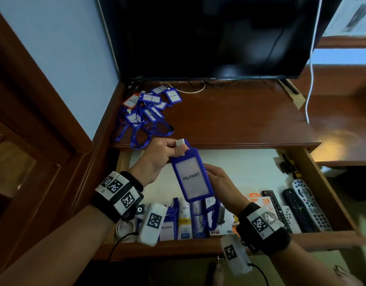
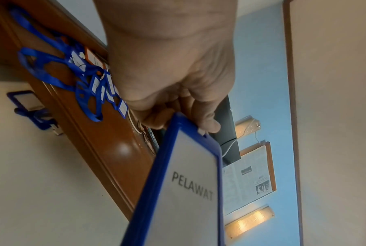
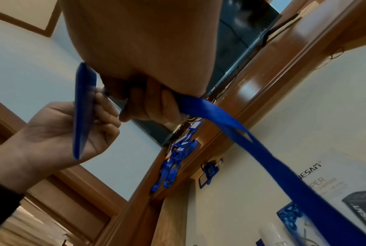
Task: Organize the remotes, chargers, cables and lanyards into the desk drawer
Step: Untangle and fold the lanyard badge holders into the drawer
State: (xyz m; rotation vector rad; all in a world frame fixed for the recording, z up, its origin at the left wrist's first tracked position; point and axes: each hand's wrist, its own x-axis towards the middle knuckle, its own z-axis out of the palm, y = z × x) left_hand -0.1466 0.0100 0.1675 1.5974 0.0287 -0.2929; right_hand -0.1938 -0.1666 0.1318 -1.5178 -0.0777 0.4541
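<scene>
Left hand (image 1: 157, 155) pinching the badge (image 1: 191, 178) top, right hand (image 1: 219, 182) gripping its strap (image 3: 241, 131), whose loop dangling below could snag boxes (image 1: 219, 221) in the drawer (image 1: 330, 195).

A furnished room: wooden desk (image 1: 235, 120), flat television (image 1: 208, 36), wall lamps (image 2: 248, 222), framed clipping (image 2: 249, 176)

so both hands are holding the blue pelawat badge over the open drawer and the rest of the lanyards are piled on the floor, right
Not the floor. The lanyard pile lies on the desk top, as the head view shows. The left hand and right hand do hold the PELAWAT badge over the open drawer.
</scene>
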